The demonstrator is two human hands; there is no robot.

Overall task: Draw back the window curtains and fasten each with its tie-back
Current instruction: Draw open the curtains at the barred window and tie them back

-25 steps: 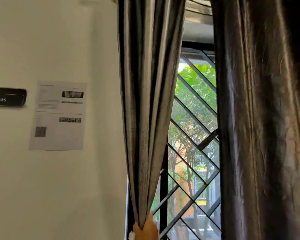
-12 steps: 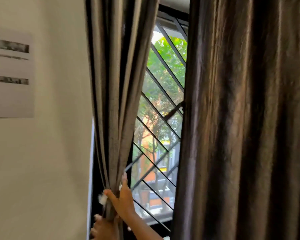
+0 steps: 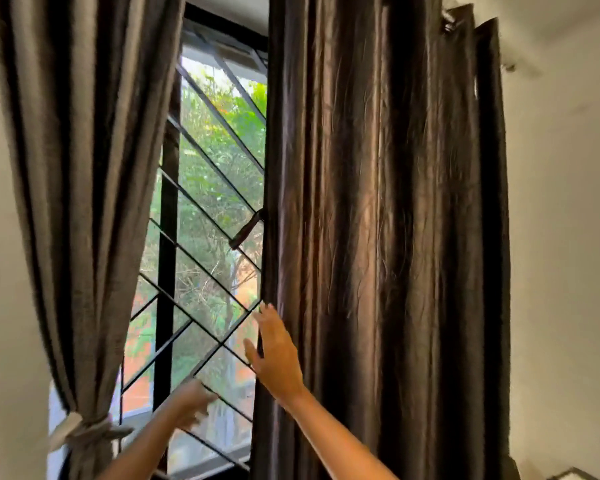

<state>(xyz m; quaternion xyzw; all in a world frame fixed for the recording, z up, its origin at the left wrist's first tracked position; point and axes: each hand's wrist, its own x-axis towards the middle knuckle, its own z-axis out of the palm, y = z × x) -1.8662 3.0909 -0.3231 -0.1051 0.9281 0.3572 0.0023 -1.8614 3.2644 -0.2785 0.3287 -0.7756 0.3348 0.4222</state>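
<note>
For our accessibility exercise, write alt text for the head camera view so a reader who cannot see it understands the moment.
A person's right hand rests flat on the inner edge of the hanging right curtain, the left hand blurred below. The left curtain is gathered in a pale tie-back, showing the diagonal window grille.

Tied left curtain [image 3: 84, 202] hangs left of the window grille [image 3: 205, 237]; right curtain [image 3: 378, 237] hangs right.

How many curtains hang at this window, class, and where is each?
2. The left curtain is gathered at the window's left side, bound low by a tie-back. The right curtain hangs loose on the right, its inner edge touched by the right hand.
</note>
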